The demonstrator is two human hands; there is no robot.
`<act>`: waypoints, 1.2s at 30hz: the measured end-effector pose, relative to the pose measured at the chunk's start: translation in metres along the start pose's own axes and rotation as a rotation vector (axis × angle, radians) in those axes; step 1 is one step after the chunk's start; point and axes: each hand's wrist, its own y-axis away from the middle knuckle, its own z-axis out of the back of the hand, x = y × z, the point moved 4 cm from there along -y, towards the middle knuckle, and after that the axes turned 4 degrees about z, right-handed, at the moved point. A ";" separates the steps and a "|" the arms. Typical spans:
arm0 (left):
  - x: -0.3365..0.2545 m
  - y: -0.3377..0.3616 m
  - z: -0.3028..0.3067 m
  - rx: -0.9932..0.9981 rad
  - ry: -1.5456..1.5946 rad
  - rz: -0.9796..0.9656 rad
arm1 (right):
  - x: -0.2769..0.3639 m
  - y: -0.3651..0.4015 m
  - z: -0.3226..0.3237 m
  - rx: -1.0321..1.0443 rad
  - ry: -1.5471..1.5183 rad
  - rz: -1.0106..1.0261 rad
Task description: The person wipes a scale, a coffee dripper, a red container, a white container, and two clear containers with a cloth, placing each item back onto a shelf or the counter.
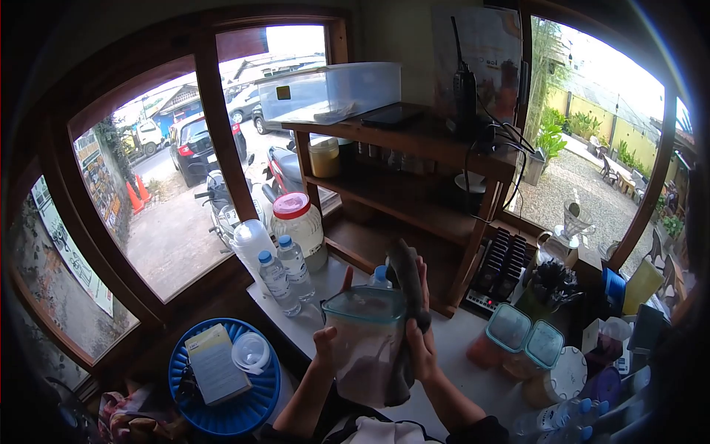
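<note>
Between my two hands is a clear plastic food container (359, 344) with a teal lid, raised above the white counter. My left hand (325, 348) grips its left side, the thumb toward me and a fingertip showing behind the lid. On the opposite side, my right hand (423, 351) presses a dark grey cloth (401, 366) against the container. The cloth hangs from above the lid down along the right wall. What the container holds is blurred. Behind it a blue-capped bottle (380, 276) is partly hidden.
Two water bottles (286, 275) and a red-lidded jar (298, 226) stand left on the counter. A wooden shelf (399, 185) rises behind. Teal-lidded containers (509, 327) and several bottles are at right. A blue round stool (222, 422) bears a booklet (217, 364).
</note>
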 end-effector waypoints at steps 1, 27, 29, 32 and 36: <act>0.000 0.002 -0.001 0.008 0.004 0.004 | -0.002 -0.001 -0.001 -0.007 -0.040 -0.036; -0.099 0.022 0.048 -0.057 0.030 -0.234 | 0.003 -0.042 -0.126 0.210 0.384 0.294; -0.100 0.024 0.053 -0.041 0.007 -0.187 | 0.006 -0.052 -0.129 0.098 0.253 0.301; -0.096 0.029 0.059 -0.024 -0.022 -0.124 | -0.018 -0.072 -0.114 0.122 0.004 0.334; -0.096 0.031 0.060 0.019 -0.099 -0.080 | -0.023 -0.080 -0.103 0.066 -0.096 0.287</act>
